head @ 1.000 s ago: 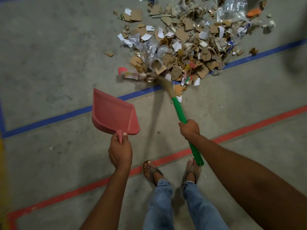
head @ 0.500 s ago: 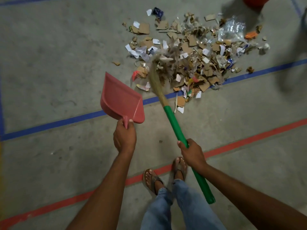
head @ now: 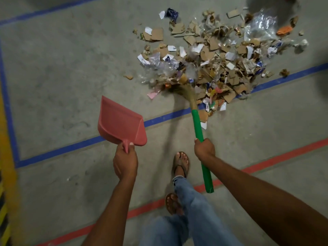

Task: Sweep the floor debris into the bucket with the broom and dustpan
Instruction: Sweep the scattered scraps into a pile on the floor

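While the yellow stripe (head: 7, 121) runs down the far left edge of the concrete floor (head: 58, 71), a blue tape line (head: 74, 148) boxes in the area beside it and cuts diagonally across frame. Left hand (head: 125, 161) is clenched on the stub handle of the red dustpan (head: 120, 121); pan is held in the air, tilted, mouth pointing up-left, nothing visible in it. Sits over the blue line, clear of the debris.

Feet in sandals (head: 181, 163) mid-frame, jeans (head: 191, 215) below, standing on and just past the red tape line (head: 266, 162).

Right hand (head: 204, 149) is wrapped around the broom's green handle (head: 197, 125), about mid-length; handle end sticks out below the fist. Straw bristles (head: 186, 89) are at the near-left edge of the debris pile (head: 221, 64), looks like touching it.

Pile: torn cardboard, white paper scraps, clear plastic film, a few coloured bits. Spreads from centre-top to upper right, straddling the blue line at its lower edge. One stray cardboard chip (head: 128, 77) lies just left of the pile. Orange piece (head: 284, 30) at far upper right.

Bucket: can't make one out for sure; only a dark shape at the top right corner.
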{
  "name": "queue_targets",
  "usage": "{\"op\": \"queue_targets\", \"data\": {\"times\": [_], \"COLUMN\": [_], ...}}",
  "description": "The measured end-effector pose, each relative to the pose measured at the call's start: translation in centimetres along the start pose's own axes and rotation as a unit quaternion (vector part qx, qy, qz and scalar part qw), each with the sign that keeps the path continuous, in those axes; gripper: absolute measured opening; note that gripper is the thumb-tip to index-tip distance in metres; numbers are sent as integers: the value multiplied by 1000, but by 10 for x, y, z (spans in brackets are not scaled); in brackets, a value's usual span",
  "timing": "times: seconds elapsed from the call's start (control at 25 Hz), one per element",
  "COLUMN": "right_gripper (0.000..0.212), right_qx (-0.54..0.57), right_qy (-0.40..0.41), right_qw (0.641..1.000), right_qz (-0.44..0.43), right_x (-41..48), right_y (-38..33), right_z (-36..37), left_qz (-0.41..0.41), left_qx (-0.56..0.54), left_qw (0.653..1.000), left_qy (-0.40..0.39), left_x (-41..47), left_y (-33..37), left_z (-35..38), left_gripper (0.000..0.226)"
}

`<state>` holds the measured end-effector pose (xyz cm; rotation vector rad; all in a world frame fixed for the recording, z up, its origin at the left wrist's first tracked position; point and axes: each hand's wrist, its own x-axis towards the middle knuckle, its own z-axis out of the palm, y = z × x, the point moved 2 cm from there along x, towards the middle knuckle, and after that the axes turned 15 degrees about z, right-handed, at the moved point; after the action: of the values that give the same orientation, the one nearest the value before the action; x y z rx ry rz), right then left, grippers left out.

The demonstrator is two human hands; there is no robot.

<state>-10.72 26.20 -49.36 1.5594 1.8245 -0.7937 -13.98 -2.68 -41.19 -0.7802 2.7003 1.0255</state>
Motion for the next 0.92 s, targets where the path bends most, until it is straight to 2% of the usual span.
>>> {"op": "queue_targets", "data": {"times": [0.12,0.32,0.44,0.52,0.76,0.92], "right_gripper": [41,34,37,39,37,42], "right_qx": [55,89,102,143,153,61], "right_qy": [31,30,-8,-49,-71,-70], "right_qw": [998,991,993,988,986,993], "right_qz": [-16,-96,-65,-33,-16,-78], "right_x": [-16,-69,-83,-100,-187,-220], "right_y": [-3,10,2,4,61,65], "right_z": [-28,-50,-42,-39,-21,29], "left_qz": [16,70,105,122,139,129], "left_qx": [-19,-59,-63,-75,-60,-16], "left_qw": [1000,995,991,987,983,989], "left_qy": [-13,-29,-51,-72,-106,-69], "left_x": [20,48,60,64,89,116], "left_y": [28,78,93,93,60,21], "left_z": [4,4,0,-8,-56,-95], "left_gripper": [30,28,28,27,25,31]}}
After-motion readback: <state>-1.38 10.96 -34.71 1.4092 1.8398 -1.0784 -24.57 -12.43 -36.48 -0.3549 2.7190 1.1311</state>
